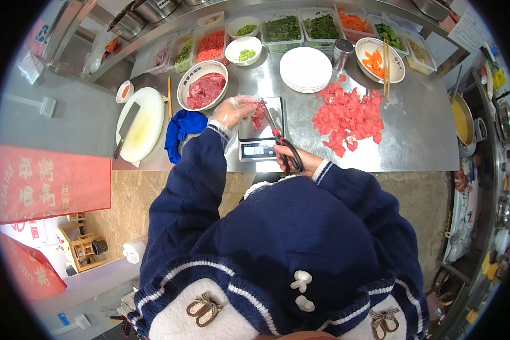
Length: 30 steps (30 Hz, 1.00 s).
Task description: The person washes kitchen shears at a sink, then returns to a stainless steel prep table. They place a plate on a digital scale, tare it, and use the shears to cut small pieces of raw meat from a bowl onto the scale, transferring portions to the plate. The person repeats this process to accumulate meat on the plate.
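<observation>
My left hand [234, 111], in a clear plastic glove, holds a piece of raw meat [258, 115] over a digital kitchen scale [271, 152] with a lit display. In my bare right hand [301, 160] is a pair of scissors [279, 135] with black and red handles, its blades pointing up at the meat by my left fingers. A bowl of raw sliced meat [206, 90] stands beyond my left hand. Right of the scale, a heap of thin pinkish-red pieces [348, 117] lies on the steel table [425, 127]. A blue cloth [182, 127] lies beside my left sleeve.
At the left, a cleaver [129, 123] rests on a round white cutting board [146, 136]. Stacked white plates [306, 68], a metal shaker [342, 54] and a bowl of orange slices with chopsticks [399, 70] stand further back. Tubs of chopped vegetables [282, 29] line the rear.
</observation>
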Each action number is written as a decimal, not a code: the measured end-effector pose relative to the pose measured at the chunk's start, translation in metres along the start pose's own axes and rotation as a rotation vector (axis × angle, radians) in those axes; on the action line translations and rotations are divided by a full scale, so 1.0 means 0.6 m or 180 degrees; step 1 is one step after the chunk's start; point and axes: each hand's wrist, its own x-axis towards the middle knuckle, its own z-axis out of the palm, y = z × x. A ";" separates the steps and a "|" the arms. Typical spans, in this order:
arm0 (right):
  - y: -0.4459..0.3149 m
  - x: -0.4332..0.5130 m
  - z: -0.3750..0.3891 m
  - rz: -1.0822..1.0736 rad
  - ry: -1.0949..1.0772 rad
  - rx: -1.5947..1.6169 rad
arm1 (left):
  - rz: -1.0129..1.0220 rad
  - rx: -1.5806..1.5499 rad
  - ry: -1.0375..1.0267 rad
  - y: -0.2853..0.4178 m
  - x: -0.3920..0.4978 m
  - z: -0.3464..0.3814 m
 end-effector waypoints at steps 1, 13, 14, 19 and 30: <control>-0.003 0.006 0.002 -0.0063 -0.0036 -0.0003 | -0.0098 -0.0070 -0.0068 0.003 -0.005 0.001; -0.024 0.034 0.013 -0.0339 0.0277 -0.0843 | -0.0152 -0.0393 0.0124 -0.026 0.002 -0.017; -0.025 0.033 0.014 -0.0367 0.0319 -0.0893 | -0.0221 -0.0455 0.0126 -0.026 0.003 -0.019; -0.023 0.025 0.016 -0.0291 0.0748 -0.1128 | -0.0172 -0.0117 0.0185 -0.023 0.004 -0.020; -0.004 0.026 -0.013 0.0172 0.0171 0.0478 | -0.0378 0.0413 0.0317 -0.056 0.020 -0.039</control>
